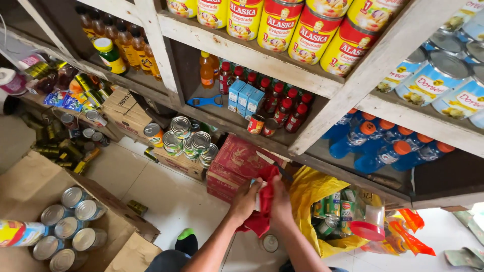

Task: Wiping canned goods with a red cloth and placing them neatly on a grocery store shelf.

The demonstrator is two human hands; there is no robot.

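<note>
red cloth [262,211] | left hand [245,200] and right hand [280,197] both closed on it | maybe wrapping a can

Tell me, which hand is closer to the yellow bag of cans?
Right. The right hand on the red cloth sits just beside the yellow bag. The left hand grips the cloth's far side, farther from the bag.

Single head-worn camera, looking steeply down, close above the hands, wooden shelves [322,85] ahead
</note>
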